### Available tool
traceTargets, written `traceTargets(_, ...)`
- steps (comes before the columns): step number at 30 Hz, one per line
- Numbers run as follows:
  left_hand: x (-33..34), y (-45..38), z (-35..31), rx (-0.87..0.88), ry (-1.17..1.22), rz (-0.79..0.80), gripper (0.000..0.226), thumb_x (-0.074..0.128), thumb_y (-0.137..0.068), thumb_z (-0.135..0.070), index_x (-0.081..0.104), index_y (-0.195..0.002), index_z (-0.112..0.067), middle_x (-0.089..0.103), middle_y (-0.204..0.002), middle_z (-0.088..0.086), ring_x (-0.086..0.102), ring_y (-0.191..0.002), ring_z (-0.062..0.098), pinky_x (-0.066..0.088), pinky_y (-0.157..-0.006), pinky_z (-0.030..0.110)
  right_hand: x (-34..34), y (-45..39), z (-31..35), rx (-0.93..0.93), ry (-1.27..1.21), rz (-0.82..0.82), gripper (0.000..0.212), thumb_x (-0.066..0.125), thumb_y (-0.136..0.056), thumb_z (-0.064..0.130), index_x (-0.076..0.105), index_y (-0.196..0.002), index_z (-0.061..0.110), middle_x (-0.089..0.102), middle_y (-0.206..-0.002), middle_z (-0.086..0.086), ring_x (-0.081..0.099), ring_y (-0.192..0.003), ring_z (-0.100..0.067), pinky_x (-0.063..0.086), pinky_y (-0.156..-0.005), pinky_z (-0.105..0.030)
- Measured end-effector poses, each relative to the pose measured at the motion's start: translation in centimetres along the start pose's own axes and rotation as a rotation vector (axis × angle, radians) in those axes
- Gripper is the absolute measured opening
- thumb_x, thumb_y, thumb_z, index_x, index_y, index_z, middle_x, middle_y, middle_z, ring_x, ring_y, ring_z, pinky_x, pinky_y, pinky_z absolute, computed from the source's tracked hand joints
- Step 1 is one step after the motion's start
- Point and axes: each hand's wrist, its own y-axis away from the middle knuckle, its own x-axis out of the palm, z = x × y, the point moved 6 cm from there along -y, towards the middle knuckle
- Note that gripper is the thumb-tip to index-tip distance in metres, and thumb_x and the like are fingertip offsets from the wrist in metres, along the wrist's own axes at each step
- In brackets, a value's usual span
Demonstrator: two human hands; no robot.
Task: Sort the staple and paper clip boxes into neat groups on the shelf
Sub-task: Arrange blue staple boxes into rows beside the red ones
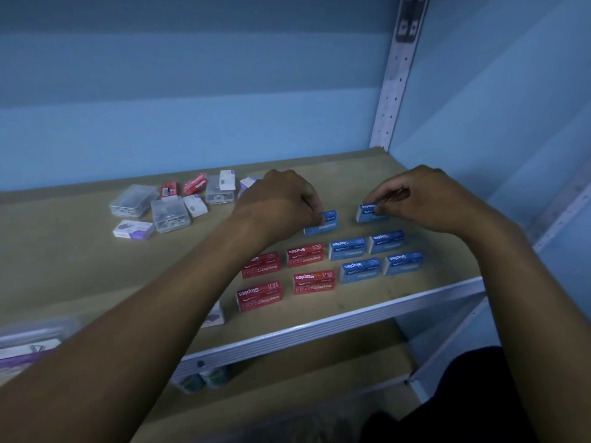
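Note:
On the wooden shelf [96, 266] several red staple boxes [305, 255] lie in a block, with several blue staple boxes [347, 248] in rows to their right. My left hand [281, 199] pinches a blue staple box [323, 223] at the back of the blue group. My right hand [425, 196] pinches another blue staple box [369, 212] beside it, also resting on the shelf. At the back left lies a loose heap of clear plastic paper clip boxes [169, 214], white and purple boxes [132, 230] and two red boxes [193, 184].
A white perforated upright [395, 81] stands at the shelf's back right corner. The white front rail [319, 334] edges the shelf. A white and purple box [215, 314] peeks out under my left forearm. A lower shelf [287, 372] holds small containers [204, 378].

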Motion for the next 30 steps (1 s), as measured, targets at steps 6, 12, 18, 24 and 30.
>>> traceTargets(6,1.6,-1.1,-1.0,0.002,-0.02,0.027,0.008,0.08,-0.073,-0.035,0.078,-0.08,-0.031,0.072,-0.082,-0.017,0.067,-0.087,0.007,0.057,-0.083,0.034,0.1,0.1,-0.7,-0.028,0.017,0.014,0.022,0.078,-0.082,0.016,0.08,-0.095,0.034,0.075,-0.084,0.017,0.066,-0.082,0.005,0.04,-0.068,0.003)
traceTargets(12,2.4,-1.4,-1.1,-0.005,-0.027,0.035,0.008,0.081,-0.072,-0.036,0.077,-0.077,-0.031,0.071,-0.079,-0.017,0.068,-0.084,0.007,0.058,-0.082,0.037,0.7,-0.1,-0.5,-0.051,0.023,0.059,0.02,0.077,-0.083,0.015,0.081,-0.098,0.029,0.076,-0.091,0.013,0.063,-0.08,0.01,0.039,-0.069,0.004)
traceTargets(18,2.8,-1.4,-1.3,-0.005,-0.027,0.047,0.008,0.081,-0.073,-0.035,0.078,-0.078,-0.03,0.071,-0.081,-0.017,0.067,-0.086,0.007,0.057,-0.083,0.038,1.3,-0.2,-0.8,-0.028,0.02,0.097,0.021,0.077,-0.083,0.014,0.081,-0.097,0.029,0.077,-0.092,0.013,0.064,-0.08,0.009,0.039,-0.068,0.004)
traceTargets(24,2.6,-1.1,-1.3,0.014,-0.028,0.06,0.017,0.081,-0.074,-0.038,0.078,-0.087,-0.028,0.071,-0.088,-0.016,0.065,-0.09,0.005,0.055,-0.085,0.034,1.4,-0.1,-1.0,0.009,-0.003,0.112,0.022,0.076,-0.082,0.014,0.081,-0.1,0.027,0.077,-0.093,0.011,0.067,-0.085,0.004,0.044,-0.071,0.0)
traceTargets(30,0.7,0.0,0.0,0.017,-0.031,0.002,0.016,0.072,-0.083,-0.038,0.076,-0.095,-0.028,0.07,-0.099,-0.015,0.062,-0.094,0.004,0.049,-0.078,0.022,0.6,-0.4,-1.2,0.031,-0.039,0.002,0.017,0.074,-0.085,0.024,0.08,-0.1,0.031,0.075,-0.094,0.016,0.067,-0.089,0.003,0.04,-0.069,0.003)
